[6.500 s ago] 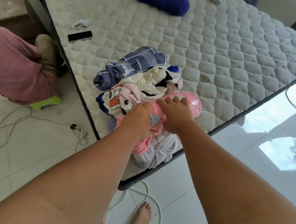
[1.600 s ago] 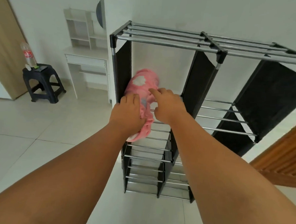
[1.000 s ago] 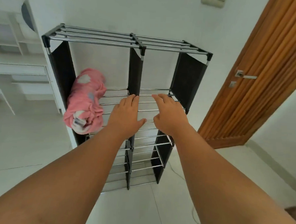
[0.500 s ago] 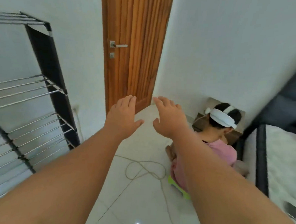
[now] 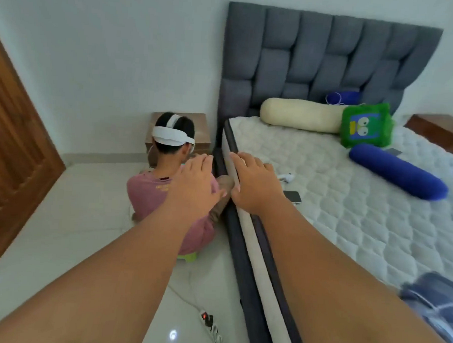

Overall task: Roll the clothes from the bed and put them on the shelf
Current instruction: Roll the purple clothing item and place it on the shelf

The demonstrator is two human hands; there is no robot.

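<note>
Room: white tiled floor (image 5: pixel 59 228), white walls, wooden door (image 5: pixel 9 147) at left.
Bed (image 5: pixel 349 217): quilted white mattress, grey padded headboard (image 5: pixel 318 58).
On the mattress: cream bolster (image 5: pixel 299 114) and green cushion (image 5: pixel 364 124) by the headboard; blue bolster (image 5: pixel 396 171); phone (image 5: pixel 293 196) near the left edge.
Clothes (image 5: pixel 434 295): blue checked bundle on the mattress at lower right, partly cut off by the frame.
On the floor: seated person (image 5: pixel 151 191) in pink beside the bed; power strip (image 5: pixel 208 321).
Left hand (image 5: pixel 197 185), right hand (image 5: pixel 253 183): both raised in the air, fingers spread and nearly straight, holding nothing.

Soft even light, small glare on floor (image 5: pixel 172 335), edges bowed — slight motion blur.
</note>
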